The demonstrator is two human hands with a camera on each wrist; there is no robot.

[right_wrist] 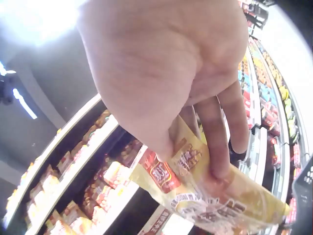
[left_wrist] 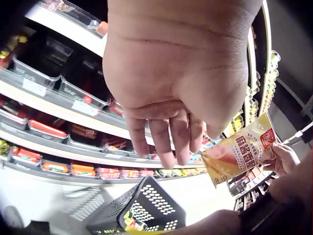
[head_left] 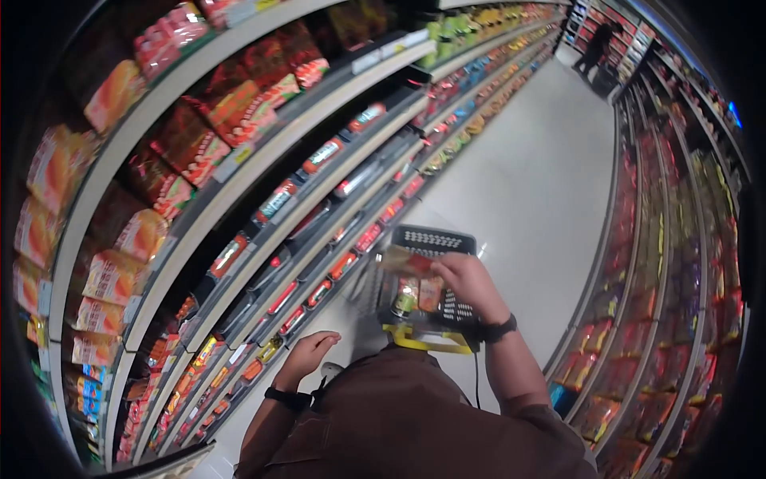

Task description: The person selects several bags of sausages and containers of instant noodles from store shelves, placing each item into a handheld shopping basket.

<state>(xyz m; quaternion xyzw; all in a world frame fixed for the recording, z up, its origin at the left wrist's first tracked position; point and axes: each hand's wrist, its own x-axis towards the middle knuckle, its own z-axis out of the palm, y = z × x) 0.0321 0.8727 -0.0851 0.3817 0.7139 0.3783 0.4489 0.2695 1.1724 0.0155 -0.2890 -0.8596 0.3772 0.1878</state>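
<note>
My right hand (head_left: pixel 471 287) pinches a yellow and clear food packet (head_left: pixel 405 260) above the black basket (head_left: pixel 435 238). In the right wrist view, thumb and fingers of the hand (right_wrist: pixel 171 73) grip one end of the packet (right_wrist: pixel 210 200), which has a red label. The left wrist view shows the packet (left_wrist: pixel 239 152) from its printed side. My left hand (head_left: pixel 307 355) hangs beside the basket, holding nothing, its fingers (left_wrist: pixel 166 142) relaxed and slightly bent. Inside the basket lie a green-topped item (head_left: pixel 405 302) and a reddish packet (head_left: pixel 431 294).
Shelves of packaged food (head_left: pixel 239 152) run along the left, and another stocked shelf (head_left: pixel 654 295) lines the right. The pale aisle floor (head_left: pixel 542 176) stretches between them. A person in dark clothes (head_left: pixel 597 49) stands at the far end near a dark bin-like object (head_left: pixel 608 81).
</note>
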